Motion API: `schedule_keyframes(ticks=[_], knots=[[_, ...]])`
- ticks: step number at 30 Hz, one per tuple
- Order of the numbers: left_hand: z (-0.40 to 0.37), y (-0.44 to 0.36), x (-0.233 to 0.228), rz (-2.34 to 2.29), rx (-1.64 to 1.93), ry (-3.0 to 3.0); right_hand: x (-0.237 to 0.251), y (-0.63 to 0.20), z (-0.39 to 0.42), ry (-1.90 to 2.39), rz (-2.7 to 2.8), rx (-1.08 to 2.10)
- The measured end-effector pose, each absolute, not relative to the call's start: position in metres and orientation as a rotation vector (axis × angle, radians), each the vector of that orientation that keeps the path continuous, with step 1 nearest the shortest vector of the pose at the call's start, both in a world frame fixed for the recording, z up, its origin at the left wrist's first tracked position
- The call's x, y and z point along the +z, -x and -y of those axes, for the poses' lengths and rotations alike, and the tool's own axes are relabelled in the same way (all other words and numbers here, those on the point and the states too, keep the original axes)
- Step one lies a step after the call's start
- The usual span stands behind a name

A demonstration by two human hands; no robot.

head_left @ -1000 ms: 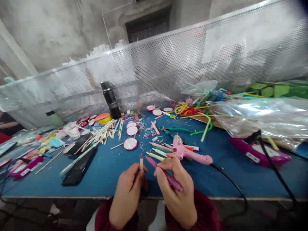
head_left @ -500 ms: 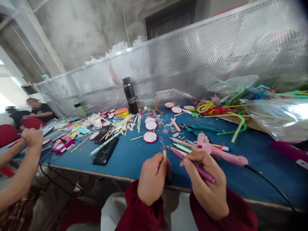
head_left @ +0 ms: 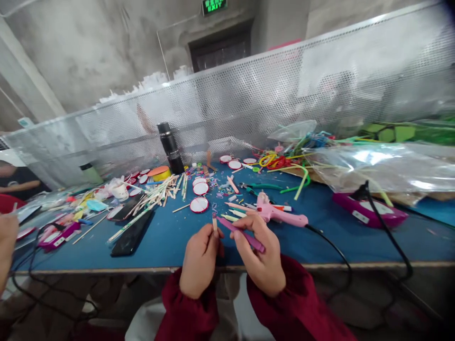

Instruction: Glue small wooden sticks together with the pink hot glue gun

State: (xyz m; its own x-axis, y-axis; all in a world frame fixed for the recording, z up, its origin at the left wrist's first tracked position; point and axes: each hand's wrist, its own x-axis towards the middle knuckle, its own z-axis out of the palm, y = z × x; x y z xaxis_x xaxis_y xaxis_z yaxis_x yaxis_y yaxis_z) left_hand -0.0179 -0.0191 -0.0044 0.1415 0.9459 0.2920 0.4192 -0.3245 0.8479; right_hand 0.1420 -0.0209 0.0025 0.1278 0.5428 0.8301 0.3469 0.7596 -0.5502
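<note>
My left hand (head_left: 199, 259) is closed around a short flat wooden stick (head_left: 214, 223), held upright with its top end coloured dark pink. In my right hand (head_left: 262, 258) a purple-pink marker (head_left: 253, 240) is gripped like a pen, its tip pointing left. The tip is close to the stick's coloured end; I cannot tell whether they touch. Just beyond the right hand lie a pink glue gun (head_left: 287, 217) and several pens. Ahead of the left hand is a small round white disc with a red rim (head_left: 199, 204).
Wooden sticks (head_left: 165, 190), a black phone (head_left: 132, 235) and a black thermos (head_left: 172, 150) occupy the left-middle of the blue table (head_left: 167, 246). Green-handled pliers (head_left: 266, 186) lie beyond the glue gun. A purple device (head_left: 369, 210) with a cable sits right. A perforated metal screen (head_left: 231, 104) stands behind.
The view has swung to the right, so everything sits further left. Both hands keep their holds, and the marker tip seems slightly nearer the stick's end.
</note>
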Motion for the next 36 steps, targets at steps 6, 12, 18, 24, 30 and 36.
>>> schedule_keyframes(ticks=[6, 12, 18, 24, 30, 36], knots=[[0.0208, 0.0171, -0.0022, -1.339, 1.09, -1.878, 0.0022, -0.1408, 0.0208, 0.749, 1.49, 0.132], [0.022, 0.0176, -0.002, -1.334, 1.092, -1.867, 0.0015, -0.1416, 0.0215, 0.753, 1.506, 0.136], [0.0217, 0.0184, -0.0025, -1.329, 1.092, -1.888, -0.0006, -0.141, 0.0205, 0.755, 1.507, 0.12], [0.0228, 0.0182, -0.0019, -1.33, 1.086, -1.895, -0.0001, -0.1409, 0.0206, 0.76, 1.479, 0.133], [0.0229, 0.0175, -0.0016, -1.339, 1.08, -1.879, 0.0004, -0.1408, 0.0211, 0.776, 1.448, 0.158], [0.0228, 0.0178, -0.0027, -1.342, 1.086, -1.899, 0.0003, -0.1409, 0.0207, 0.759, 1.471, 0.163]])
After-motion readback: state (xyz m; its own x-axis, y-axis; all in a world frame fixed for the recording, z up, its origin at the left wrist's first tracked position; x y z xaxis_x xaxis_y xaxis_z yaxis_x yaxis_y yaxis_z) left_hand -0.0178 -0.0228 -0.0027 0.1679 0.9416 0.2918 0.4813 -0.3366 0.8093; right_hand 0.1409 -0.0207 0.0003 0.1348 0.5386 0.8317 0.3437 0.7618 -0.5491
